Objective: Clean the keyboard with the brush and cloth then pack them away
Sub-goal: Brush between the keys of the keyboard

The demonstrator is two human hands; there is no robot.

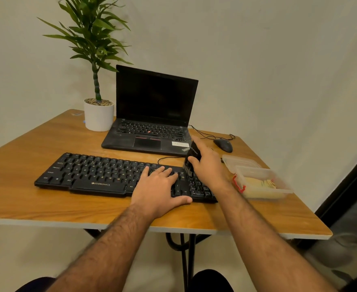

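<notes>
A black keyboard point(93, 173) lies across the front of the wooden table point(26, 157). My left hand point(159, 189) rests flat on its right half, fingers straight on the keys. My right hand point(209, 162) grips a black brush point(192, 160), bristles down on the keys near the keyboard's upper right. A yellow cloth point(259, 184) lies inside a clear plastic box point(264, 182) with a red clip, just right of the keyboard.
An open black laptop point(152, 114) stands behind the keyboard. A potted plant in a white pot point(98, 116) is at the back left. A wired mouse point(223, 145) sits at the back right, the box's clear lid point(239, 161) near it. The table's right edge is close.
</notes>
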